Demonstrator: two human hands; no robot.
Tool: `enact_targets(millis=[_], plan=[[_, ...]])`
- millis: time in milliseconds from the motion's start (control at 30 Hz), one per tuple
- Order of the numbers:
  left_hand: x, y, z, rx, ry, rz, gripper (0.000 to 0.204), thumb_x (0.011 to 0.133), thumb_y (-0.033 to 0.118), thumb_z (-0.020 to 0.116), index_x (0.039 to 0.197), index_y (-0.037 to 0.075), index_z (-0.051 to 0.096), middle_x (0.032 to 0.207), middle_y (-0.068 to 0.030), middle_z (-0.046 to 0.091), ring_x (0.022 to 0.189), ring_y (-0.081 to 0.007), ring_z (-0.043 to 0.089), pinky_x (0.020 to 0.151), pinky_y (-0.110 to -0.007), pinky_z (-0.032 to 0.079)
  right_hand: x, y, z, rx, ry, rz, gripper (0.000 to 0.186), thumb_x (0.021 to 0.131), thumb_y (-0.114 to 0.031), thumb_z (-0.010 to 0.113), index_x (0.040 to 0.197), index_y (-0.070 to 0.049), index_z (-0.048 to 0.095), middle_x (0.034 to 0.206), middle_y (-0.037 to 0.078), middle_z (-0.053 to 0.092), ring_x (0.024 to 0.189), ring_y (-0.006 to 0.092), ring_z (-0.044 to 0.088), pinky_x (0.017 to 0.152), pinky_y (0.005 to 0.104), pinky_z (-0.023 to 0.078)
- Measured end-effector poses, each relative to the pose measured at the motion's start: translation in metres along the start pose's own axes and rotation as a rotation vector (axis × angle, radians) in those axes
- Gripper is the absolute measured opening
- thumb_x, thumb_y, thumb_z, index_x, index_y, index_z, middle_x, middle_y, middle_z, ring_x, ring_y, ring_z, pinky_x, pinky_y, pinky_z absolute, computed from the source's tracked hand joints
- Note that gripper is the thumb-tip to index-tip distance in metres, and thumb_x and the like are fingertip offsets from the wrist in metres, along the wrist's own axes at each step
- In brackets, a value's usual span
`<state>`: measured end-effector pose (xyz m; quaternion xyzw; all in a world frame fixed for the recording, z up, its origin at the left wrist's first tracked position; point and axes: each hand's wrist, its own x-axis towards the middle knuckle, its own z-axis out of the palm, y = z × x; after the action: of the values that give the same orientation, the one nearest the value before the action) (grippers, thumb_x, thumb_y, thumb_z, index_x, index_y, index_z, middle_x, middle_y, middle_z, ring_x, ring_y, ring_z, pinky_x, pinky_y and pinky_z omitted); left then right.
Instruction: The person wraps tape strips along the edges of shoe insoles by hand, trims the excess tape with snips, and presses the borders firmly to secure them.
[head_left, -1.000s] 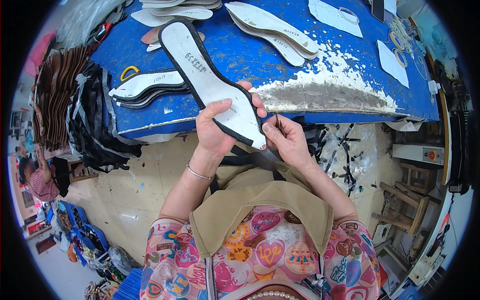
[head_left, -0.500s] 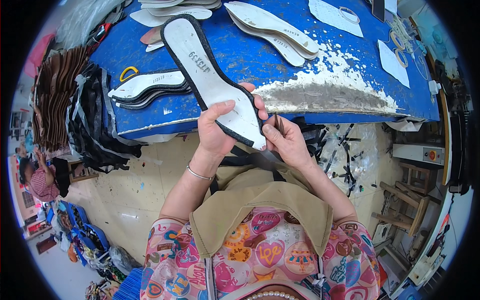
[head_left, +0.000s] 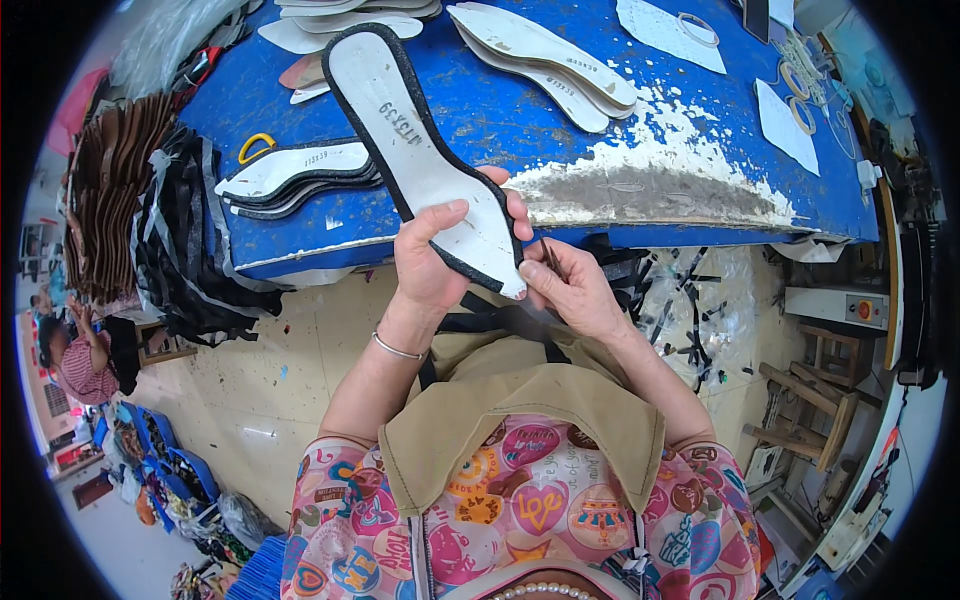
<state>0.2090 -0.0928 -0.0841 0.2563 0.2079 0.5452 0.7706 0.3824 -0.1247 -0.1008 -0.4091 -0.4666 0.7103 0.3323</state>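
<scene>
My left hand is closed around the wide part of a white shoe insole with black edging, thumb on the white face and fingers behind the far edge. The insole is tilted, its narrower long end up and left over the table and its pointed tip toward me. At that tip, my right hand is closed, thumb and finger against the edging. Dark pointed scissors stick up from the right hand; their handles are hidden in the palm.
On the blue worn table lie a stack of black-edged insoles, plain white insoles, a yellow loop handle and tape rolls. Black strips and brown pieces hang at the left. A wooden stool stands right.
My right hand has turned slightly, and the scissor blades now lean left, closer to the insole's edge. The insole has shifted a little; my left hand keeps its grip.
</scene>
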Motion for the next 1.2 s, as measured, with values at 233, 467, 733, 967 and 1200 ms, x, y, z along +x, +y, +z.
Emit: enact_targets(millis=[233, 467, 733, 967, 1200], plan=[[0.003, -0.001, -0.004, 0.024, 0.006, 0.01, 0.049, 0.076, 0.023, 0.054, 0.116, -0.006, 0.048, 0.093, -0.0213, 0.057, 0.081, -0.031, 0.058, 0.075, -0.04, 0.049, 0.002, 0.003, -0.002, 0.002, -0.016, 0.017, 0.015, 0.088, -0.016, 0.06, 0.086, -0.002, 0.056, 0.07, -0.002, 0.055, 0.06, 0.003, 0.047, 0.055, 0.0197, 0.038], [0.005, -0.001, -0.004, 0.062, 0.017, 0.019, 0.049, 0.076, 0.023, 0.052, 0.116, -0.005, 0.046, 0.094, -0.0212, 0.057, 0.082, -0.0299, 0.059, 0.076, -0.04, 0.05, 0.004, 0.002, 0.005, -0.059, 0.103, -0.059, 0.022, 0.082, -0.018, 0.067, 0.09, 0.0, 0.058, 0.077, -0.001, 0.058, 0.066, 0.0023, 0.05, 0.058, 0.0197, 0.04], [0.001, -0.004, -0.001, 0.141, 0.026, 0.009, 0.048, 0.076, 0.022, 0.051, 0.116, -0.005, 0.046, 0.094, -0.0205, 0.058, 0.083, -0.0289, 0.061, 0.076, -0.039, 0.051, 0.008, 0.004, 0.011, -0.154, 0.259, -0.104, 0.026, 0.083, -0.015, 0.066, 0.098, 0.005, 0.059, 0.084, 0.004, 0.063, 0.074, 0.0048, 0.055, 0.064, 0.0219, 0.046], [0.0, -0.004, -0.001, 0.179, 0.045, 0.019, 0.049, 0.076, 0.022, 0.053, 0.116, -0.005, 0.047, 0.094, -0.0208, 0.058, 0.083, -0.0285, 0.061, 0.077, -0.038, 0.051, 0.005, -0.005, 0.011, -0.189, 0.27, -0.056, 0.028, 0.084, -0.015, 0.065, 0.102, 0.006, 0.059, 0.085, 0.006, 0.065, 0.077, 0.0063, 0.058, 0.068, 0.0228, 0.047], [0.003, 0.003, -0.007, 0.125, 0.079, 0.081, 0.049, 0.075, 0.022, 0.053, 0.116, -0.004, 0.047, 0.094, -0.0205, 0.058, 0.085, -0.03, 0.06, 0.08, -0.039, 0.049, 0.0, 0.021, -0.01, -0.25, 0.262, -0.193, 0.035, 0.088, -0.028, 0.059, 0.105, 0.002, 0.053, 0.088, 0.006, 0.061, 0.078, 0.0116, 0.057, 0.068, 0.029, 0.046]])
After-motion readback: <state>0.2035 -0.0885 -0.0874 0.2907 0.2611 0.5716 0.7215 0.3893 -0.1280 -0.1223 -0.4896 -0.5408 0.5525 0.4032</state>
